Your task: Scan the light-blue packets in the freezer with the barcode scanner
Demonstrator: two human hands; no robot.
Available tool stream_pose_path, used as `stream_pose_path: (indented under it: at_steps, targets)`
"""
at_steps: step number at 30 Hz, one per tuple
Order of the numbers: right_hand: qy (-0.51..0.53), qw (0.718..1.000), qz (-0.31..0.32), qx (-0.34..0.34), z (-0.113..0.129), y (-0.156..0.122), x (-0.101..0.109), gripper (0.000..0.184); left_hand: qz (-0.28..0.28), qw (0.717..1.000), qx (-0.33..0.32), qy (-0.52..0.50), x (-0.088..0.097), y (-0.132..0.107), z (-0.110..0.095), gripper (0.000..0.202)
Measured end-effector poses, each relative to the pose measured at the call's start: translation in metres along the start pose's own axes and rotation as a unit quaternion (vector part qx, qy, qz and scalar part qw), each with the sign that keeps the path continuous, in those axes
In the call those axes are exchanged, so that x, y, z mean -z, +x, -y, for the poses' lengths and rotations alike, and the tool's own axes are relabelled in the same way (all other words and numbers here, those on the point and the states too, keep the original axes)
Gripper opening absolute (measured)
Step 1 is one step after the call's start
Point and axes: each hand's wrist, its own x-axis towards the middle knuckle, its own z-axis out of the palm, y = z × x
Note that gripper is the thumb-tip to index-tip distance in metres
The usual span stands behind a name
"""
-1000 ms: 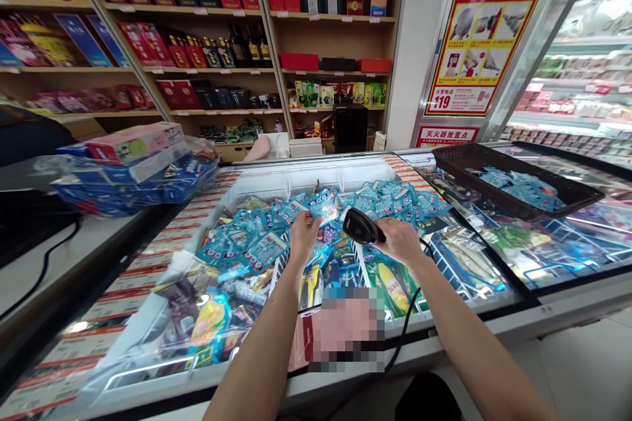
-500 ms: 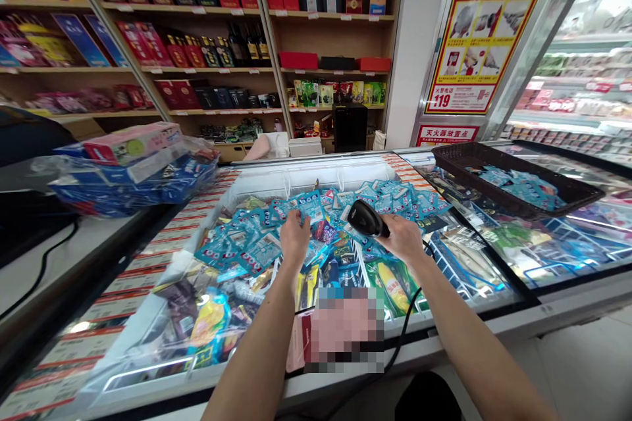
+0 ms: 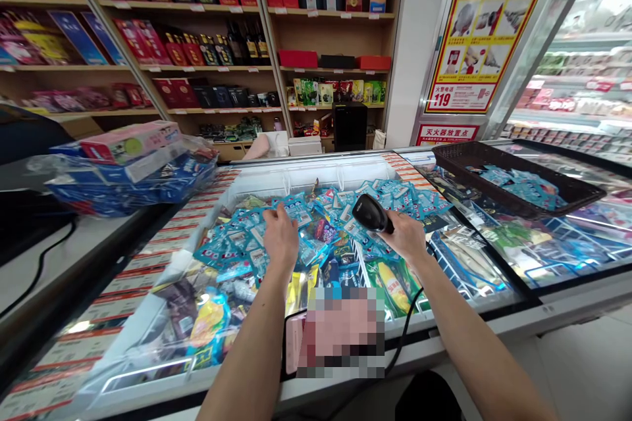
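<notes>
I stand at an open chest freezer (image 3: 316,174) filled with a heap of blue packets (image 3: 257,237). My left hand (image 3: 280,237) reaches down onto the heap, its fingers resting on a blue packet (image 3: 296,209) near the top; the fingers are spread and curled a little. My right hand (image 3: 407,237) is closed round the handle of a black barcode scanner (image 3: 371,212), whose head points left and down toward the packets. The scanner's black cable (image 3: 407,329) hangs down past the freezer's front edge.
A dark basket (image 3: 567,200) with more blue packets sits on the glass lid at right. Boxed goods wrapped in plastic (image 3: 133,168) lie on the counter at left. Shelves of boxes and bottles (image 3: 207,46) stand behind. Other frozen goods (image 3: 207,322) fill the freezer's near part.
My left hand has moved left and set the blue packet it was lifting back down on the heap. My right hand has shifted the scanner slightly right and up.
</notes>
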Motion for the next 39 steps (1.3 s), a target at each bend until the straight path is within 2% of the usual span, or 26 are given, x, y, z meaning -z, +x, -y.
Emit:
stream_pose_path:
  at_steps: [3,5,6,8,13,17,19,22,25,27,30,35,39]
  targets:
    - [-0.002,1.0,0.004,-0.002,0.0,0.0,0.0,0.035,0.013,0.992,-0.128,0.011,0.0,-0.002,-0.005,0.044]
    - [-0.003,1.0,0.006,-0.006,0.0,0.0,0.0,0.036,0.045,0.974,-0.22,0.004,-0.004,-0.003,-0.006,0.036]
    - [-0.004,1.0,0.006,-0.008,0.0,0.0,0.0,0.036,0.061,0.968,-0.245,0.0,-0.008,-0.003,-0.005,0.034]
    - [-0.006,1.0,0.004,-0.013,0.0,0.0,0.001,0.036,0.075,0.965,-0.251,0.002,-0.014,-0.004,-0.002,0.032]
    - [-0.009,1.0,0.0,-0.009,-0.001,0.001,0.002,0.034,0.034,0.977,-0.209,0.005,-0.021,-0.004,0.006,0.032]
    - [-0.016,1.0,-0.007,-0.023,-0.001,0.001,0.002,0.034,0.048,0.97,-0.236,-0.041,-0.019,-0.001,-0.003,0.033]
    - [-0.024,0.999,-0.012,-0.034,-0.002,0.001,0.001,0.034,0.086,0.953,-0.278,-0.082,-0.017,-0.001,-0.013,0.035]
    - [-0.027,0.999,-0.014,-0.044,-0.003,0.001,0.001,0.035,0.149,0.905,-0.369,-0.153,-0.014,-0.005,-0.031,0.037]
    - [-0.025,0.999,-0.006,-0.046,-0.002,0.002,0.002,0.036,0.2,0.862,-0.438,-0.159,-0.009,-0.011,-0.043,0.037]
    - [-0.024,0.999,0.002,-0.049,-0.001,0.002,0.003,0.037,0.22,0.859,-0.442,-0.134,-0.005,-0.014,-0.044,0.036]
    - [-0.022,0.998,0.009,-0.056,-0.001,0.002,0.003,0.037,0.224,0.878,-0.41,-0.103,0.0,-0.013,-0.041,0.036]
    - [-0.023,0.998,0.013,-0.053,0.0,0.002,0.003,0.036,0.214,0.895,-0.381,-0.091,0.002,-0.011,-0.04,0.039]
    - [-0.028,0.998,0.016,-0.05,0.001,0.002,0.002,0.036,0.181,0.915,-0.35,-0.086,-0.005,-0.017,-0.046,0.04]
